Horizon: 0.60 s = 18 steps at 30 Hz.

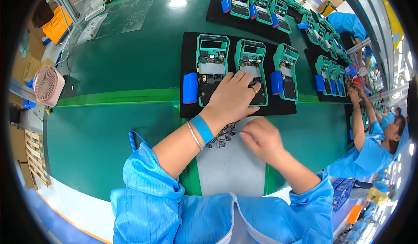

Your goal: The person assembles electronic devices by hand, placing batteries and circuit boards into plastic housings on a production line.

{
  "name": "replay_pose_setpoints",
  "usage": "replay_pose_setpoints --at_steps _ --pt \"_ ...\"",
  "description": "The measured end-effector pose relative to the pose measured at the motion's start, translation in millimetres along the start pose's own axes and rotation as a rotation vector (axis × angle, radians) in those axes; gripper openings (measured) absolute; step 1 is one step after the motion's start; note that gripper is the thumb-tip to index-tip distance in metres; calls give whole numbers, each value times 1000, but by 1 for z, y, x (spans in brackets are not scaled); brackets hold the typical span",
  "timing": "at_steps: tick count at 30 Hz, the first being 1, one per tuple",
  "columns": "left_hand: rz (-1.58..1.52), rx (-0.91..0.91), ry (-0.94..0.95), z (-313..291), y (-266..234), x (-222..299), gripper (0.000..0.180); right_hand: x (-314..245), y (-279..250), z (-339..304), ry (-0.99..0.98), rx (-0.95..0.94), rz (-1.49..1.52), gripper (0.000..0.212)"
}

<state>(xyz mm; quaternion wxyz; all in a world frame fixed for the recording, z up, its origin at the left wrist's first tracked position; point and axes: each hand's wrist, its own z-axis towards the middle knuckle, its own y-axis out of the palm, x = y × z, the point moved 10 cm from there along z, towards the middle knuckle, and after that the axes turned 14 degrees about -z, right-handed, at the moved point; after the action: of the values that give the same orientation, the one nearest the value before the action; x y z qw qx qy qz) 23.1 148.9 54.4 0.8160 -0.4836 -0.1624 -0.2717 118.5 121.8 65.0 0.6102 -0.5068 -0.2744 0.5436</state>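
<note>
1. Teal-green device housing point(256, 65), the middle one of three: it lies open side up on a black mat point(283, 109), midway between the mat's left and right edges, with circuitry exposed in its upper part.

2. The left hand point(233, 93) lies over the lower left part of this housing, reaching across the gap from the housing on its left. Its fingers are bent and slightly spread, with the thumb low, by the housing's bottom edge. The far end and right rim remain uncovered. The palm and most fingertips are hidden, so whether they grip anything I cannot tell.

3. The right hand point(264, 140) is off the housing, just below the mat's near edge, above a grey strip point(233, 174) on the green workbench point(109, 130). Its fingers curl loosely toward the thumb; blur leaves me unable to tell whether something is pinched there.

4. Small dark components point(222, 138) lie scattered on the grey strip near the mat's near edge, between the two hands and partly behind the left wrist.

5. The left housing point(213, 61) has a blue pack point(190, 88) beside it at the mat's left edge; the right housing point(288, 72), near the mat's right edge, has another blue pack point(277, 83) against its left side.
</note>
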Motion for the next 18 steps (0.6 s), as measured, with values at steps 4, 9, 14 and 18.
replay_pose_setpoints --at_steps 4,9,14,18 --pt "7 7 -13 1 -2 0 56 -8 28 -7 84 -30 -106 16" --pt "8 -33 -33 4 1 3 57 -9 20 -8 44 25 -233 17" --pt "70 -2 -18 7 -4 9 63 -31 19 -24 -343 -18 -295 16" --pt "-28 -45 58 47 3 38 61 -34 21 -33 -336 -37 -392 14"
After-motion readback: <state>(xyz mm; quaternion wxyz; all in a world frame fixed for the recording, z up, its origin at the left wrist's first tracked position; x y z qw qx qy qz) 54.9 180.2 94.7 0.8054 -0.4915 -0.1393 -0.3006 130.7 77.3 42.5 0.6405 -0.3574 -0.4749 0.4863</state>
